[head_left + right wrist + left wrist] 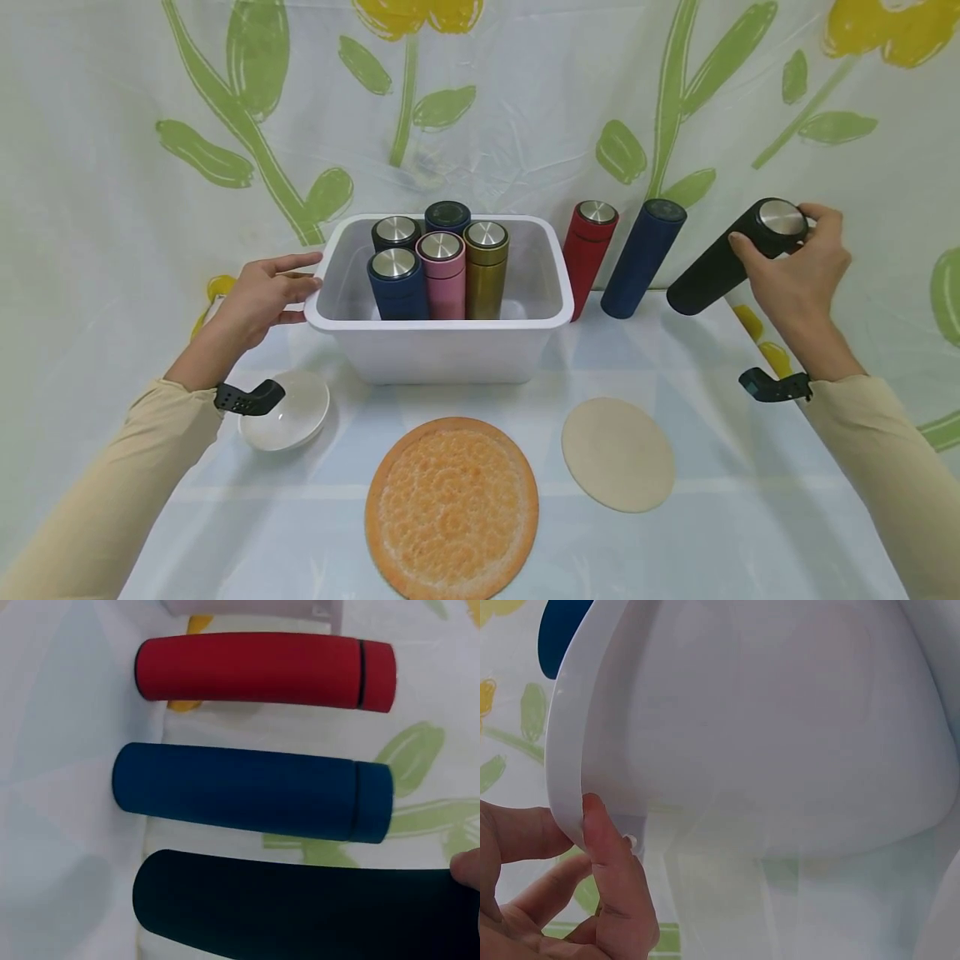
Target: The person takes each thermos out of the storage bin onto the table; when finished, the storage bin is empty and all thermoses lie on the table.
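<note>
At the left end of a white plastic tub (442,354), my left hand (262,296) pinches the rim. The left wrist view has the thumb (615,877) under the rim and a finger meeting its edge. Inside the tub, several thermos bottles stand upright: pink (444,283), gold (487,275), blue (397,287) and two dark ones behind. My right hand (798,267) grips a black thermos bottle (716,258) near its silver-topped lid, tilted with the lid up and right. A blue thermos bottle (643,258) and a red thermos bottle (588,258) stand between it and the tub.
A white bowl (300,417) sits by my left wrist. In front of the tub lie a round bread-patterned mat (452,508) and a smaller cream disc (618,454). A flower-printed sheet (525,100) hangs behind the white table (720,533).
</note>
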`<state>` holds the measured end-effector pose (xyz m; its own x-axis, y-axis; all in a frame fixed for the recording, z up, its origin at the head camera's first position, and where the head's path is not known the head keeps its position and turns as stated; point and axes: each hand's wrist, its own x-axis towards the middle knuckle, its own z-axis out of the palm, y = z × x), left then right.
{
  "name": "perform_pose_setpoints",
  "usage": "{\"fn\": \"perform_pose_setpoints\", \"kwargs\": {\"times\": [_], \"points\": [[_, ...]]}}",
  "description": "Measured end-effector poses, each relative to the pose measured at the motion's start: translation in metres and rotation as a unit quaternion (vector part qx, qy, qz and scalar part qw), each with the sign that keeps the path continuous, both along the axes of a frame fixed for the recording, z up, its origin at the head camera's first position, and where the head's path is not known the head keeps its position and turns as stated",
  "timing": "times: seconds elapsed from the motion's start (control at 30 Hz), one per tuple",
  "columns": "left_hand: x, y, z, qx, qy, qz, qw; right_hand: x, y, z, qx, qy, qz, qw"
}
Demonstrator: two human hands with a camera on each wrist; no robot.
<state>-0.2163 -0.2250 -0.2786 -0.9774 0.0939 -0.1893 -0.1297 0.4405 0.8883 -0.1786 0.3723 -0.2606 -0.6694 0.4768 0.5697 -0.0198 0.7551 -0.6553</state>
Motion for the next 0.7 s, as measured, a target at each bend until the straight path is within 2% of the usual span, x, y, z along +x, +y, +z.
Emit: {"fn": "perform_pose_setpoints", "kwargs": {"times": [0.23,0.4,0.53,0.7], "points": [[0.001,0.002,-0.001,0.009,-0.003,0.002,1.0,-0.009,0.002,-0.007,-0.021,-0.062,0.001,0.998],[0.0,0.0,-0.001,0.006,0.001,0.003,1.0,-0.022,0.007,-0.012,-0.036,-0.102,0.003,0.994],[-0.001,0.0,-0.001,0.003,0.001,0.004,1.0,-0.031,0.009,-0.017,-0.041,-0.121,0.003,0.992],[0.0,-0.001,0.0,0.003,-0.002,0.005,1.0,-0.038,0.01,-0.024,-0.034,-0.123,0.013,0.992]]}}
